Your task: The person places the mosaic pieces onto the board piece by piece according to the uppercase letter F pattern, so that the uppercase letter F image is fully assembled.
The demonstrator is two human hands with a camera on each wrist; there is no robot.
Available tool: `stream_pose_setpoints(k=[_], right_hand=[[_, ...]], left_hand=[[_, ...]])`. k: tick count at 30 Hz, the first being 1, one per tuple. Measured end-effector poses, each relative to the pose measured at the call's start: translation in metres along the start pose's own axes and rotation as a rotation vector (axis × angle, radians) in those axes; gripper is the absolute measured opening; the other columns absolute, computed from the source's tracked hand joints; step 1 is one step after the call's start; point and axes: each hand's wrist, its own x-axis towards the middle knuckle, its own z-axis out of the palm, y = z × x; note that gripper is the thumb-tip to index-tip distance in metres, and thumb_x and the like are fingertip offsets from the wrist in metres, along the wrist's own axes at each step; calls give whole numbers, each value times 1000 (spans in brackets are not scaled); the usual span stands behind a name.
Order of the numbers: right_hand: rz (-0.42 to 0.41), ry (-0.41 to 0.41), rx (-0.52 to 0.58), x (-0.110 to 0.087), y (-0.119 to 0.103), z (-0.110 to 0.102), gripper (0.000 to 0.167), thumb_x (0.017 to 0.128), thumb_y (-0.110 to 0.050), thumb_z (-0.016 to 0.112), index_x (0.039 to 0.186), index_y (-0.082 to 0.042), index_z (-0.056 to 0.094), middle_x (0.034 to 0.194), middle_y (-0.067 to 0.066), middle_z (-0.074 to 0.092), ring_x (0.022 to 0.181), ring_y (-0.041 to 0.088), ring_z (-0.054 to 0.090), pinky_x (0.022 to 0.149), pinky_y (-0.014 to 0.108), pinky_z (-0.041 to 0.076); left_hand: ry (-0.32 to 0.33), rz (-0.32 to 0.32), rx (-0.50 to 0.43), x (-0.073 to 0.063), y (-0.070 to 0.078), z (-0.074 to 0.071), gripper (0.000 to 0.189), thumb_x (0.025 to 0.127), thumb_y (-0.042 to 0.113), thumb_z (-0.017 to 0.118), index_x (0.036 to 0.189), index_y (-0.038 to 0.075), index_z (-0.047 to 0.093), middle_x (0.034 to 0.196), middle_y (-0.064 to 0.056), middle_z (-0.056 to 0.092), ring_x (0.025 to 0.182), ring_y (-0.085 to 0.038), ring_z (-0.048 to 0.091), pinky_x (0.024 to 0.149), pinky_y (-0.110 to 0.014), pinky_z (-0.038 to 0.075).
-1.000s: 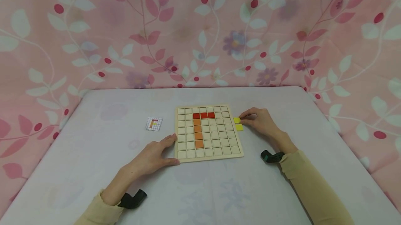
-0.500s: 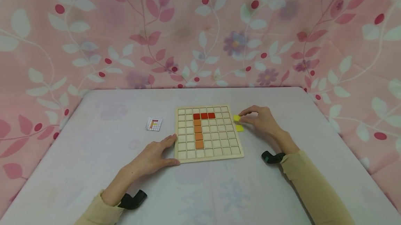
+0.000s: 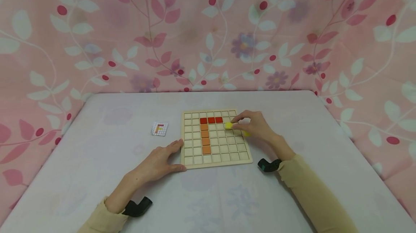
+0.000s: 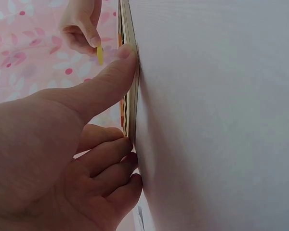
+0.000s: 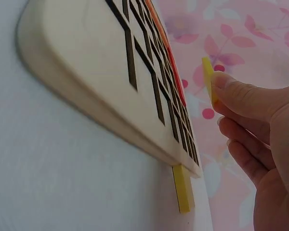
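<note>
A square wooden grid board (image 3: 234,149) lies on the table. Red tiles (image 3: 211,120) run across its upper part, and orange tiles (image 3: 206,141) form a column below them. My right hand (image 3: 258,126) pinches a yellow tile (image 3: 229,126) between thumb and fingers; in the right wrist view that tile (image 5: 208,79) is held up off the grid. A second yellow tile (image 5: 184,189) lies on the table against the board's right edge, partly hidden by the right hand in the head view. My left hand (image 3: 159,161) rests at the board's left edge, its thumb touching the near left corner.
To the left of the board lies a small card (image 3: 160,128) printed with a coloured grid pattern. A pale cloth covers the table (image 3: 208,197). Behind it hangs a pink floral curtain (image 3: 195,38).
My right hand has lifted the yellow tile from beside the board and carried it left over the grid's right side. The left hand and board stay put.
</note>
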Motion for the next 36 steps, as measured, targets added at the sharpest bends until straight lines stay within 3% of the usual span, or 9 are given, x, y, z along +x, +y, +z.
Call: stream_pose_setpoints(k=[10,19,26,36], right_hand=[[-107,-55,38,14,-21,27,18,80,-16,85,96,-9,78,92,0,76,95,21,68,91,49,53],[-91,-82,-10,15,-20,42,17,79,-20,85,94,-16,79,90,-7,75,90,12,67,87,36,52],[-78,-108,-9,13,-20,47,13,80,-20,85,92,-18,79,93,-5,74,92,11,65,84,35,54],[-269,-65,-90,12,-16,51,15,80,-15,85,92,-11,78,89,0,75,89,17,67,85,37,54]], left_hand=[[0,-3,-3,0,0,1,91,82,40,81,154,7,37,158,-13,38,147,-30,34,115,-50,36],[2,-4,-2,1,-1,2,91,82,40,82,154,7,37,159,-12,37,147,-30,34,115,-50,37],[-2,-4,1,1,-2,2,91,82,40,82,154,7,37,159,-12,37,148,-30,34,115,-50,37],[-1,5,6,1,-2,2,92,81,39,82,154,7,37,159,-12,37,148,-30,34,115,-50,37]])
